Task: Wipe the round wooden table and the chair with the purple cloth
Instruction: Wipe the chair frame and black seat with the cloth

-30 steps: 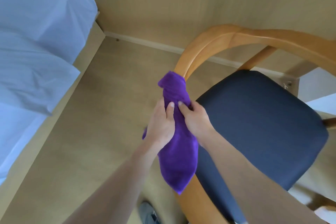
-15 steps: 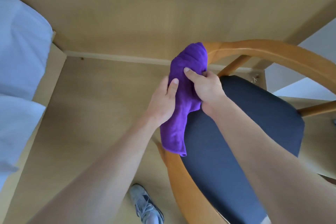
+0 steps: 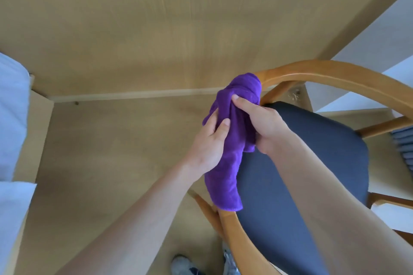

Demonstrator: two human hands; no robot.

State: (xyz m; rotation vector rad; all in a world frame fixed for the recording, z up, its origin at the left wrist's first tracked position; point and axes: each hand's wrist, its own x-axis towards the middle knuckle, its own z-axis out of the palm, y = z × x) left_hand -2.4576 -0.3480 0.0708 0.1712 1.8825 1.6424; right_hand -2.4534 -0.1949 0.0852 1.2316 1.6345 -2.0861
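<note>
The purple cloth [image 3: 232,140] is wrapped around the curved wooden rail [image 3: 348,73] of the chair, on its left side above the dark blue seat [image 3: 312,152]. My left hand [image 3: 212,140] grips the cloth from the left, thumb on top. My right hand [image 3: 261,123] grips it from the right, thumb pressed into the fabric near the top. The cloth's lower end hangs down over the rail. The round wooden table is not in view.
A bed with light blue bedding [image 3: 11,123] lies along the left edge. A wood-panelled wall [image 3: 178,29] and skirting stand behind the chair. My shoes [image 3: 185,265] show on the tan floor at the bottom. Another chair's slats [image 3: 404,143] show at far right.
Both hands have slid the cloth further up and around the rail's curve toward the chair's back. The camera has turned right, so less of the bed shows.
</note>
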